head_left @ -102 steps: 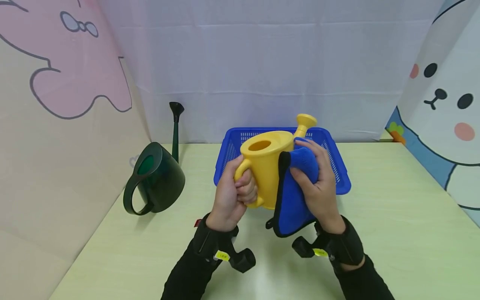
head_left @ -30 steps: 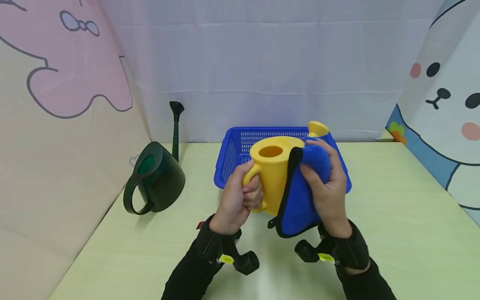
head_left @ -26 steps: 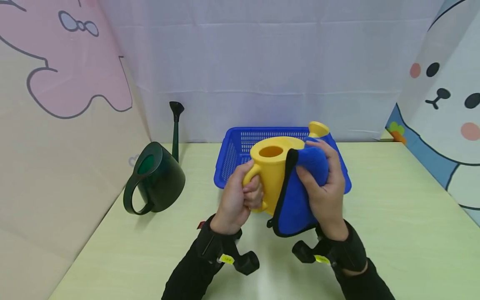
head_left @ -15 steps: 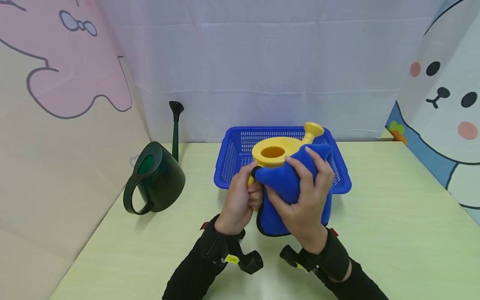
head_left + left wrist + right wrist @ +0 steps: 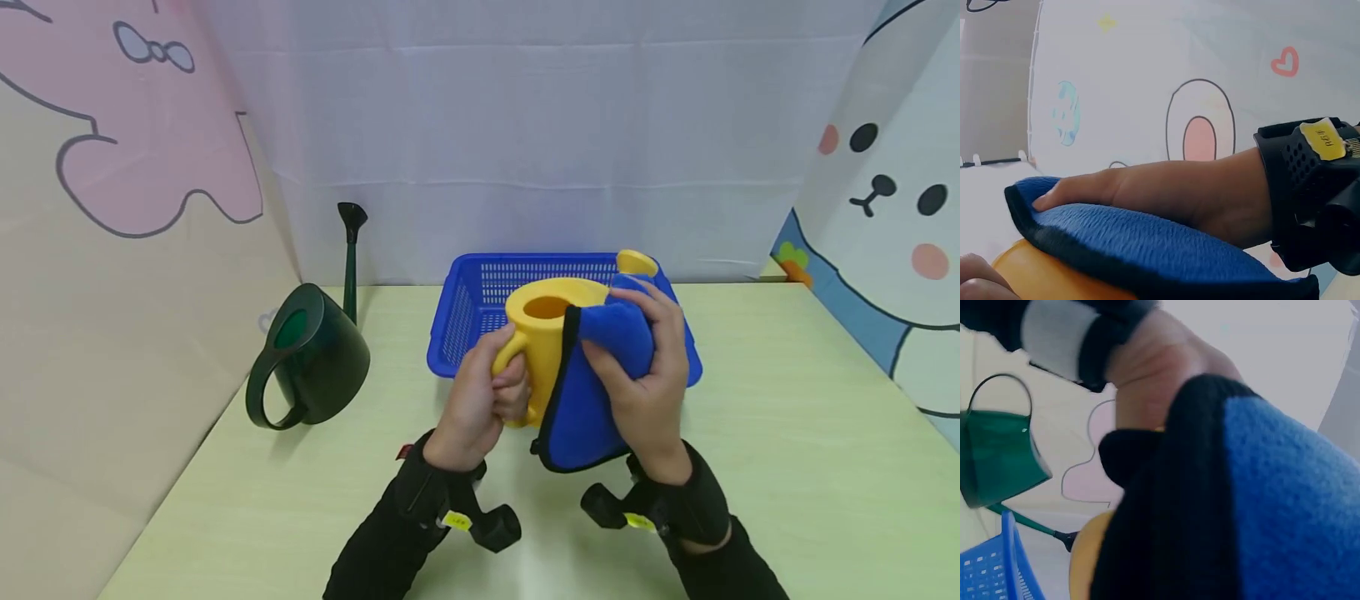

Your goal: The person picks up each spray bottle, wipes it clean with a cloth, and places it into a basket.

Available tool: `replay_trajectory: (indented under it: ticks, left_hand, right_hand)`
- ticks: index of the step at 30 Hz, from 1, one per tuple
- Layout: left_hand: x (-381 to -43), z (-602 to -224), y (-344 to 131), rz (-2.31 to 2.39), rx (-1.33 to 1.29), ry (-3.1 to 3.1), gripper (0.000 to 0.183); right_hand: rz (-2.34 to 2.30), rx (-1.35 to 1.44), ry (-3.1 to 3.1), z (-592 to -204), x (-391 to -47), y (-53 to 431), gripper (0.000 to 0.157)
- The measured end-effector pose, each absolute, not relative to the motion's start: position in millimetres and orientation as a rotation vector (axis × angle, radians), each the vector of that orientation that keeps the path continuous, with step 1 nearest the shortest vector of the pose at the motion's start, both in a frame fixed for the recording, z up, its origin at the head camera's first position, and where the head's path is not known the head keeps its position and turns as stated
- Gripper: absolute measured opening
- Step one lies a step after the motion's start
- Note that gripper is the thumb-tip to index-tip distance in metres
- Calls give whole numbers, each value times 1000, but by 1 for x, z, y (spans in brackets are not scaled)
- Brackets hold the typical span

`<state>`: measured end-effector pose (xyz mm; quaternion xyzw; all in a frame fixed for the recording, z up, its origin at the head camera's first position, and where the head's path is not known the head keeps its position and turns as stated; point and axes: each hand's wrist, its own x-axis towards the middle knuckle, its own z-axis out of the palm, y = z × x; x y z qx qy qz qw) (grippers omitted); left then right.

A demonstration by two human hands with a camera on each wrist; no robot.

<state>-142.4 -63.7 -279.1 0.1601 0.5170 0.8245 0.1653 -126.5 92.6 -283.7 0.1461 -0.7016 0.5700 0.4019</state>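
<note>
My left hand [image 5: 483,400] grips the handle of a yellow watering can [image 5: 543,358], its opening facing up and its spout pointing to the far right. Against the can's right side, my right hand [image 5: 648,375] holds a blue cloth [image 5: 588,408] with black edging, fingers bent over its top. The cloth covers much of the can's right side and the lower spout; the yellow rose shows above it. In the left wrist view the blue cloth [image 5: 1147,240] lies over the yellow can [image 5: 1054,275]. The right wrist view is largely filled by the cloth [image 5: 1297,500].
Behind the can sits a blue plastic basket [image 5: 457,333] with perforated sides. On the left of the table [image 5: 787,467] stands a dark green watering can [image 5: 333,375], its long spout upright. Printed curtains enclose the table at the back and sides.
The yellow can has shifted right and slightly nearer since the oldest frame. My right hand swept the cloth left across the can's front half a second ago and is back on its right side.
</note>
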Motion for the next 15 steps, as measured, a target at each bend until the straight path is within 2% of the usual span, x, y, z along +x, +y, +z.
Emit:
replay_trajectory:
  ticks: [4,15]
  left_hand:
    - [-141,-278,-65,2350,480,1474,46]
    - [-141,-280,-63,2376,451,1479,46]
  right_hand:
    - [1651,381,-1758,-281,-126,100,40]
    - [1829,346,-1792,-281,-133,106,38]
